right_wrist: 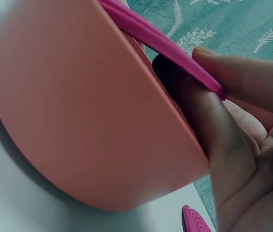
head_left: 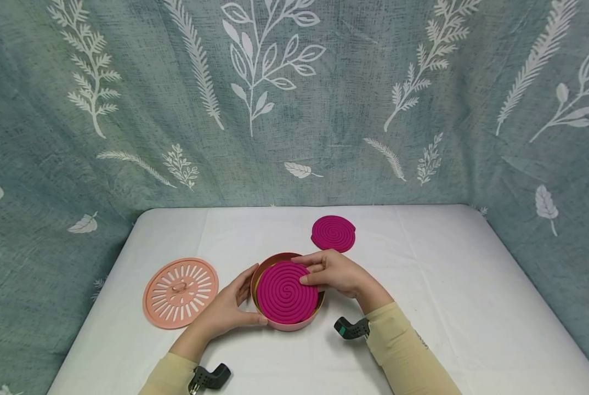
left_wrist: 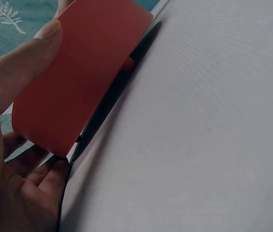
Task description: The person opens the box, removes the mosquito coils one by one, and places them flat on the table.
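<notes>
A magenta spiral mosquito coil (head_left: pixel 285 293) lies tilted over the mouth of a round pink metal coil holder (head_left: pixel 288 327), its right edge raised. My right hand (head_left: pixel 336 274) pinches that edge between thumb and fingers, and the right wrist view shows the coil (right_wrist: pixel 170 48) gripped just above the rim. On the other side, my left hand (head_left: pixel 232 307) holds the holder by its wall, thumb in front and fingers round behind. Small feet show under the holder (left_wrist: pixel 78 72) in the left wrist view. The holder's floor is hidden beneath the coil.
A slotted pink lid (head_left: pixel 180 293) with a small central loop lies flat to the left, close to my left forearm. Behind the right hand rests a second magenta coil (head_left: pixel 333 233). A white cloth covers the table (head_left: pixel 472 307), and a leaf-patterned curtain (head_left: pixel 344 109) hangs behind it.
</notes>
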{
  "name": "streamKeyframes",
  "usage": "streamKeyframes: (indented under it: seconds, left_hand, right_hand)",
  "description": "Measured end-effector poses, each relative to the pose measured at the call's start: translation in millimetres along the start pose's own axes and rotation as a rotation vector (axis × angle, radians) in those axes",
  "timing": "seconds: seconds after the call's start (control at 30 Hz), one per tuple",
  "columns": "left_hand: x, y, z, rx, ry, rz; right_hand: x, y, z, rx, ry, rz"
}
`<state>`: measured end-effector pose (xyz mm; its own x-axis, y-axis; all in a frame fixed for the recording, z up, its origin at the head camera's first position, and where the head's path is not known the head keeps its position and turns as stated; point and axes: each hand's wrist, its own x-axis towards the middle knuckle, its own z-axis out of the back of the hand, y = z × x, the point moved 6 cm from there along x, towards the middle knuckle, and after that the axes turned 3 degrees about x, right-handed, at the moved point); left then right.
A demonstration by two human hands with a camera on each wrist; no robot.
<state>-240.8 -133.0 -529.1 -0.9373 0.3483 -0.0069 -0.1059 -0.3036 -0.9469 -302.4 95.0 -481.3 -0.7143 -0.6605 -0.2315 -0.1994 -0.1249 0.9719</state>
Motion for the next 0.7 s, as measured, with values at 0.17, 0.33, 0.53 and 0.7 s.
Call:
streamKeyframes:
  seconds: [0.17, 0.33, 0.53, 0.7]
  left_hand:
    - [0.0, -0.6, 0.1, -0.005, 0.002, -0.010]
    - [0.1, -2.1, 0.5, -0.005, 0.005, -0.008]
    - [0.4, -2.4, 0.6, -0.007, 0.006, -0.004]
    - [0.1, -2.6, 0.4, -0.017, 0.007, -0.010]
  right_hand:
    - [-0.8, 0, 3, 0.005, -0.018, 0.013]
    - [-2.0, 1, 8, 0.028, -0.039, 0.019]
    - [-3.4, 2, 13, 0.083, -0.055, 0.030]
    - [-5.8, 2, 18, 0.083, -0.101, 0.033]
